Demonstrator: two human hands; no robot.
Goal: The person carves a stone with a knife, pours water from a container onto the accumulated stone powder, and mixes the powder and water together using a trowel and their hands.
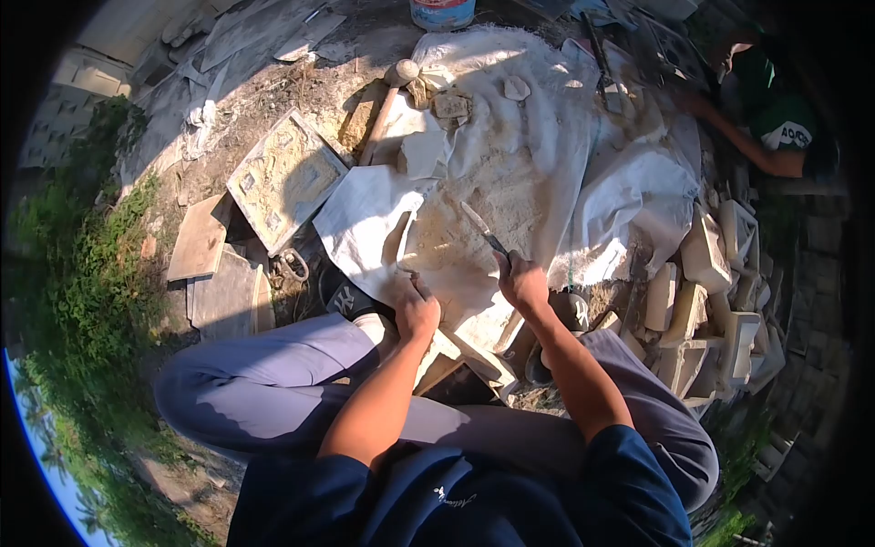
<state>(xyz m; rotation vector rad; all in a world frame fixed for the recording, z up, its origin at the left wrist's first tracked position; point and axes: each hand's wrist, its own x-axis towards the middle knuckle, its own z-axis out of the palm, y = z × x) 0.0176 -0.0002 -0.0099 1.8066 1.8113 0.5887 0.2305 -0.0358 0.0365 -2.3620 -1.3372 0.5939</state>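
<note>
My right hand [524,283] is closed around the dark handle of a knife-like tool [481,225]. The tool's narrow blade, pale with dust, points up and left over a heap of sandy powder [501,182]. Closed as well, my left hand [417,314] is at the near edge of a white sheet [360,219]. A small dark piece shows at its fingertips, but I cannot make out what the fingers grip. The powder lies on the sheet between and beyond my hands. Pale blocks [478,360] lie below the hands, between my legs.
A wooden mallet [401,73] and pale stones [424,155] lie farther out. To the left is a powder-filled square tray [287,182] by flat boards [200,237]. Cast pieces [688,314] are piled on the right. Another person [766,118] works at upper right; a bucket [444,14] stands at the top.
</note>
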